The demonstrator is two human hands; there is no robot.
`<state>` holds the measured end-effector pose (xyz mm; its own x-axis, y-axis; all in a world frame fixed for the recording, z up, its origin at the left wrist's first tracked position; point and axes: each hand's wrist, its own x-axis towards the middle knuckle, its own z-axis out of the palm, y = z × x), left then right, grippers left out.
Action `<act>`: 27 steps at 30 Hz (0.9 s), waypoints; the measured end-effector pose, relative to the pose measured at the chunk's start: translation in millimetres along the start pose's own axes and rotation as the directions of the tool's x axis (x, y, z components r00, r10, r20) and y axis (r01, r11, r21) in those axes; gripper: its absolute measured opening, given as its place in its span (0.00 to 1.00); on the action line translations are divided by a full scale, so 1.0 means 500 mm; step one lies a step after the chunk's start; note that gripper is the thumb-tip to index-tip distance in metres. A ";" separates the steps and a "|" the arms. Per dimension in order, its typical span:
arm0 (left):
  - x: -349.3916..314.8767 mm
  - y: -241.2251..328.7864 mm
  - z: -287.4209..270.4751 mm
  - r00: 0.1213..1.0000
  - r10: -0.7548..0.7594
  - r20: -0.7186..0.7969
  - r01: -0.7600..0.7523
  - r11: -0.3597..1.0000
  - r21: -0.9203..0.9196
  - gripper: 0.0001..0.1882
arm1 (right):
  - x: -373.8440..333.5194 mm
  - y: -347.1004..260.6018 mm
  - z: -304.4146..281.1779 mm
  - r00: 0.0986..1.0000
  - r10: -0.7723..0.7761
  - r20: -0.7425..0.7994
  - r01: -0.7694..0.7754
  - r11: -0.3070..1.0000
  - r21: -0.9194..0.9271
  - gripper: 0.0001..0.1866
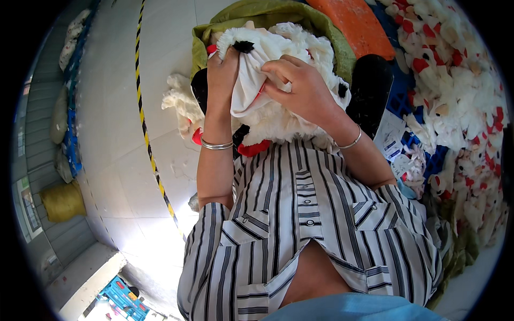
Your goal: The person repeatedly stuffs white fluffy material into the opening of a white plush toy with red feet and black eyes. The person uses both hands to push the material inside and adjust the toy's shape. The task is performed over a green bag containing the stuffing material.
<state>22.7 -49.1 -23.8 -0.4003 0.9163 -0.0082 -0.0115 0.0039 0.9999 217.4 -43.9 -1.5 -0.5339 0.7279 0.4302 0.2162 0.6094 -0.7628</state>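
Observation:
An unstuffed white plush toy skin point(248, 80) hangs between my hands, its smooth fabric backing showing, with a black furry patch at the top and a thin red strip along one edge. My left hand point(221, 80) is closed on its left side, the fingertips partly hidden in the cloth. On the other side my right hand point(302, 88) has its fingers curled, the thumb and forefinger at the cloth beside the red strip. Under both hands lies a heap of similar white plush skins point(289, 125) with red and black parts, resting on my lap.
A green sack point(337, 43) stands open behind the heap, with an orange panel point(353, 27) beside it. At the right, a large pile of white and red plush pieces point(455, 107) lies by blue plastic crates point(399, 101). Black-and-yellow tape point(142, 107) crosses the floor at left.

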 end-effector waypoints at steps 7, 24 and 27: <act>-0.014 0.018 0.041 0.985 -0.084 -0.150 0.040 0.960 -0.276 0.16 | -0.022 0.001 0.009 0.999 -0.029 0.030 0.031 0.997 -0.072 0.18; -0.073 0.123 0.103 0.943 0.332 -0.020 -0.332 0.935 -0.125 0.14 | -0.025 -0.017 -0.025 0.766 0.521 0.376 -0.621 0.450 0.641 0.12; -0.030 0.173 0.076 0.935 0.353 -0.038 -0.354 0.935 -0.019 0.09 | -0.001 -0.018 -0.117 0.922 0.299 0.245 -0.387 0.707 0.592 0.14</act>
<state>62.7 -47.3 63.1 -0.4128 0.8430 0.3450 0.1138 -0.3281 0.9378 263.5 -31.3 33.7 -0.6283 0.7764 0.0500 -0.1247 -0.0370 -0.9915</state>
